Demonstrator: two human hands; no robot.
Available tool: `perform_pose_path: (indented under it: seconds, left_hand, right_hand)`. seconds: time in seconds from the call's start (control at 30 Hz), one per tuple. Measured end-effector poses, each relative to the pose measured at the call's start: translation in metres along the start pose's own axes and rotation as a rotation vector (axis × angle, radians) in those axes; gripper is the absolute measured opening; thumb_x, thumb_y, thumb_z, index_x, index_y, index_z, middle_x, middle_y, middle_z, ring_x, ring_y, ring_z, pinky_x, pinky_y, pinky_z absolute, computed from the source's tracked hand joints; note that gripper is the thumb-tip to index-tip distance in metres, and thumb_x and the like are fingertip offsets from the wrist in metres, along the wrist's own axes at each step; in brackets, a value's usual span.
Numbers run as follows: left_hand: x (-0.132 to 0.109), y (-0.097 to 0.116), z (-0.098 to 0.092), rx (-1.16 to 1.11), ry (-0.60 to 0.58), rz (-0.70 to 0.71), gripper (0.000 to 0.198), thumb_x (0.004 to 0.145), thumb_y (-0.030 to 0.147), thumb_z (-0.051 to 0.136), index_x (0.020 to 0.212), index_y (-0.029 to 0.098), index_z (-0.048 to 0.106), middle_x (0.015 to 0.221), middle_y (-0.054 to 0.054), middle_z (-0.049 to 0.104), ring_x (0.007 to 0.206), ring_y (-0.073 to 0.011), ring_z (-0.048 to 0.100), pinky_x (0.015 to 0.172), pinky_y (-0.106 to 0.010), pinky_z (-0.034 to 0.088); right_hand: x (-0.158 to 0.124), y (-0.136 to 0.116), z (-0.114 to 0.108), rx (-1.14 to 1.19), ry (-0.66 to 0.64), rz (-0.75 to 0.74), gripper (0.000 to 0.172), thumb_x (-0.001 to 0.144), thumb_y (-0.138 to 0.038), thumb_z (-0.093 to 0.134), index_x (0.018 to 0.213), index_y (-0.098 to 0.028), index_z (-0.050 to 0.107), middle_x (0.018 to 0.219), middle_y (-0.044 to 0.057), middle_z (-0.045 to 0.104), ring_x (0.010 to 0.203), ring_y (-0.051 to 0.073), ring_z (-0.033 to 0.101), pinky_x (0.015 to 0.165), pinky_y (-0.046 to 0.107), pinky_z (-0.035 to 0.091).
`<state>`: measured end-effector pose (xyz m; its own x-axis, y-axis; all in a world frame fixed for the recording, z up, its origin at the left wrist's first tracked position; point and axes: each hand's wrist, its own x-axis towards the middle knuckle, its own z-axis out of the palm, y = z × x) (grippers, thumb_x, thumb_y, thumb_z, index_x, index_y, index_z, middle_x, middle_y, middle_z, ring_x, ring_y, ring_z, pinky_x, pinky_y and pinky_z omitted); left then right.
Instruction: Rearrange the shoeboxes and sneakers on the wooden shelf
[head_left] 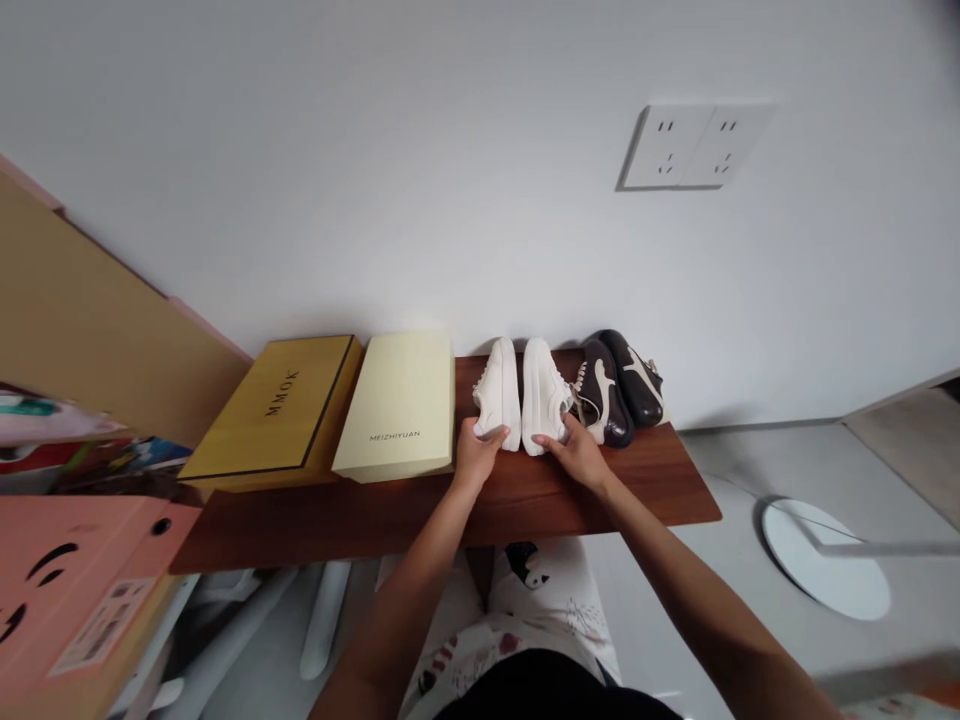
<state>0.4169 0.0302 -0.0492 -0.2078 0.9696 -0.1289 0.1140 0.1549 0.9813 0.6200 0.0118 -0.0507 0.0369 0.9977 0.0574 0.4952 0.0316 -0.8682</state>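
White pair: left white shoe (497,392) and right white shoe (544,390) stand side by side on the table (420,510), soles down, toes to the wall and heels toward the person, almost touching along their inner sides.
Left hand: the left hand (478,450) comes in from 6 o'clock and its grip is clenched round the heel of the left white shoe, thumb on the inner side and fingers wrapped round the outer.
Right hand: the right hand (576,452) mirrors it, its grip grasping the heel and outer flank of the right white shoe.
Why held so: taking each shoe by the heel seems to let the two be kept parallel and level with each other, one hand to each.
Dark pair: at 3 o'clock of the white pair, just beside it, dark shoes (619,385) with pale trim lean on each other, tilted, toes also to the wall.
Pale box: at 9 o'clock, just beside the left white shoe, a pale yellow box (401,405) lies flat, lid on.
Mustard box: further out at 9 o'clock, a mustard box (281,410) marked MMOK lies touching the pale one; the row looks ordered along the wall.
Wall socket: at 1 o'clock, high on the wall, a double socket (694,147).
Floor: at 4 o'clock, well apart, a white round base (825,560) lies on the grey floor.
Pink carton: at 8 o'clock, near the table's end, a pink carton (67,590).
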Motion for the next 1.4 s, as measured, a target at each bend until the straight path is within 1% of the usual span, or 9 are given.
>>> perform_pose_path:
  seconds: [0.17, 0.3, 0.4, 0.5, 0.67, 0.77, 1.17, 1.3, 1.4]
  left_hand:
    - [0.001, 0.025, -0.002, 0.327, -0.042, 0.268, 0.043, 0.061, 0.027, 0.086, 0.096, 0.02, 0.06, 0.1, -0.009, 0.064, 0.107, -0.0311, 0.059, 0.098, -0.043, 0.041]
    - [0.002, 0.037, 0.004, 0.672, -0.157, 0.469, 0.028, 0.072, 0.017, 0.076, 0.093, 0.019, 0.059, 0.098, -0.011, 0.063, 0.11, -0.0327, 0.056, 0.104, -0.047, 0.034]
    - [0.002, 0.037, 0.008, 0.887, -0.18, 0.541, 0.022, 0.078, 0.017, 0.07, 0.096, 0.018, 0.058, 0.1, -0.014, 0.063, 0.108, -0.0326, 0.054, 0.101, -0.046, 0.035]
    - [0.004, 0.033, 0.012, 1.009, -0.195, 0.537, 0.023, 0.081, 0.018, 0.067, 0.102, 0.017, 0.057, 0.105, -0.016, 0.062, 0.109, -0.0329, 0.053, 0.1, -0.045, 0.035]
    - [0.008, 0.029, 0.018, 0.999, -0.212, 0.522, 0.024, 0.081, 0.015, 0.068, 0.102, 0.016, 0.056, 0.106, -0.017, 0.061, 0.109, -0.0343, 0.053, 0.099, -0.046, 0.033]
    - [0.01, 0.028, 0.02, 1.071, -0.204, 0.531, 0.025, 0.08, 0.015, 0.069, 0.102, 0.016, 0.056, 0.105, -0.017, 0.061, 0.108, -0.0337, 0.054, 0.096, -0.044, 0.035]
    - [0.006, 0.028, 0.016, 1.14, -0.21, 0.52, 0.023, 0.081, 0.014, 0.066, 0.102, 0.015, 0.057, 0.103, -0.017, 0.063, 0.106, -0.0339, 0.055, 0.095, -0.045, 0.036]
    - [0.003, 0.033, 0.013, 1.118, -0.142, 0.559, 0.026, 0.08, 0.016, 0.067, 0.104, 0.015, 0.057, 0.104, -0.016, 0.062, 0.107, -0.0327, 0.056, 0.095, -0.044, 0.039]
    - [-0.003, 0.04, 0.014, 1.034, -0.091, 0.621, 0.035, 0.084, 0.021, 0.064, 0.117, 0.014, 0.054, 0.114, -0.017, 0.06, 0.113, -0.0329, 0.054, 0.098, -0.046, 0.04]
  right_hand:
    - [0.01, -0.024, -0.022, -0.424, -0.121, -0.105, 0.037, 0.083, -0.05, 0.065, 0.103, -0.02, 0.059, 0.091, 0.006, 0.07, 0.087, 0.025, 0.065, 0.077, 0.032, 0.046]
    - [0.018, -0.044, -0.027, -0.729, -0.249, -0.174, 0.031, 0.087, -0.042, 0.064, 0.106, -0.019, 0.057, 0.105, 0.013, 0.07, 0.099, 0.027, 0.066, 0.082, 0.031, 0.043]
    - [0.023, -0.052, -0.022, -0.845, -0.323, -0.216, 0.028, 0.09, -0.04, 0.061, 0.105, -0.017, 0.056, 0.108, 0.015, 0.07, 0.102, 0.028, 0.066, 0.085, 0.031, 0.042]
    - [0.027, -0.054, -0.015, -0.893, -0.355, -0.244, 0.026, 0.09, -0.038, 0.06, 0.105, -0.016, 0.056, 0.109, 0.017, 0.07, 0.102, 0.027, 0.066, 0.086, 0.03, 0.042]
    - [0.038, -0.054, -0.005, -0.935, -0.366, -0.267, 0.022, 0.09, -0.032, 0.06, 0.105, -0.015, 0.057, 0.11, 0.018, 0.07, 0.101, 0.028, 0.066, 0.087, 0.032, 0.043]
    - [0.042, -0.056, 0.001, -0.949, -0.377, -0.261, 0.022, 0.09, -0.031, 0.06, 0.105, -0.015, 0.058, 0.11, 0.018, 0.07, 0.1, 0.028, 0.067, 0.087, 0.033, 0.044]
    - [0.045, -0.056, 0.017, -0.963, -0.371, -0.228, 0.025, 0.087, -0.027, 0.062, 0.107, -0.013, 0.058, 0.114, 0.019, 0.068, 0.101, 0.029, 0.065, 0.089, 0.035, 0.044]
    - [0.035, -0.057, 0.016, -0.92, -0.28, -0.241, 0.028, 0.086, -0.028, 0.063, 0.11, -0.013, 0.059, 0.114, 0.019, 0.066, 0.103, 0.03, 0.062, 0.09, 0.037, 0.044]
    - [0.022, -0.043, -0.008, -0.753, -0.104, -0.368, 0.033, 0.089, -0.032, 0.06, 0.117, -0.016, 0.059, 0.118, 0.016, 0.064, 0.108, 0.03, 0.059, 0.094, 0.041, 0.043]
